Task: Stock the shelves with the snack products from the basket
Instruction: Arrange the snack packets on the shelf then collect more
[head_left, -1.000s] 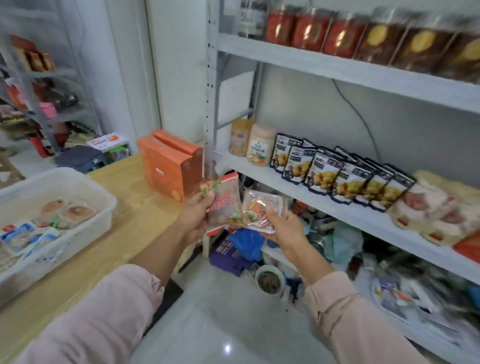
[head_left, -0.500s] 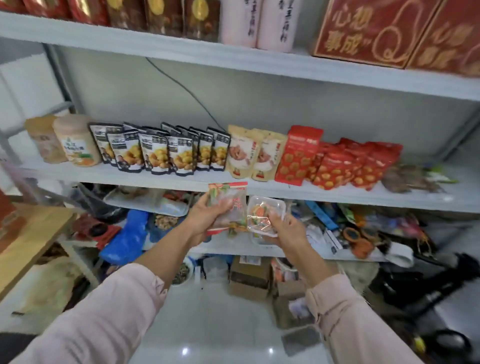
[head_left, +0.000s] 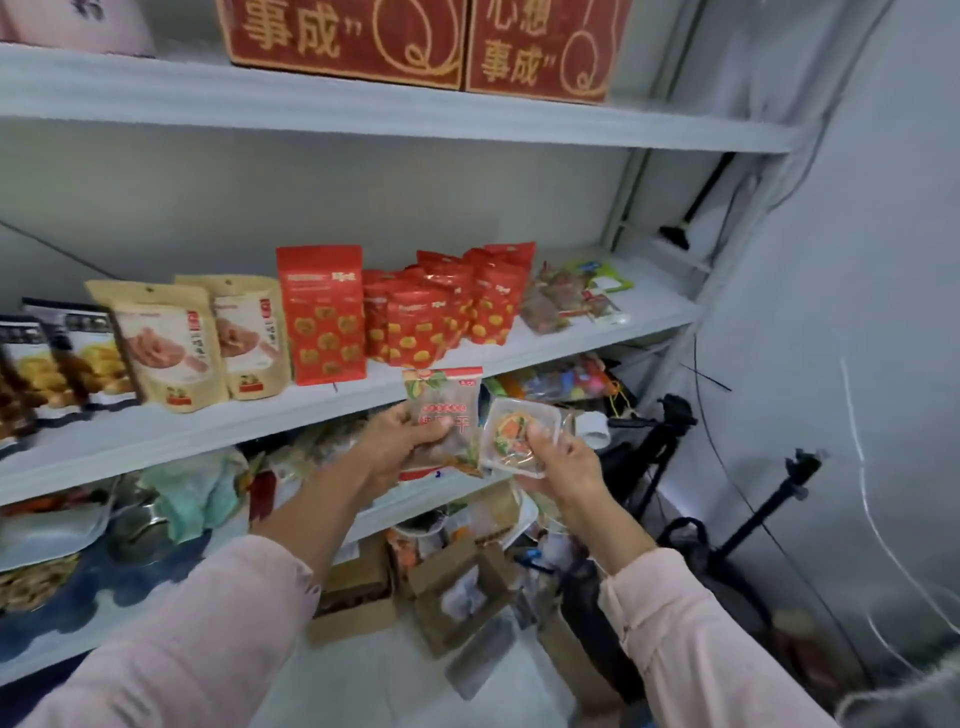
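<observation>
Gold characters on the left red cardboard box up top read 事成, and the right red cardboard box gives the full 心想事成. The clear snack packet with red bands shows a red 干; its other print blurs.

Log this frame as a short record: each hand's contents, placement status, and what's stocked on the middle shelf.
left hand: grips a red-topped snack packet
right hand: pinches a clear tray pack
status: both held in front of the middle shelf, not yet placed
middle shelf stock: beige pouches, red pouches, small clear packets at the right end
top shelf: red boxes
</observation>
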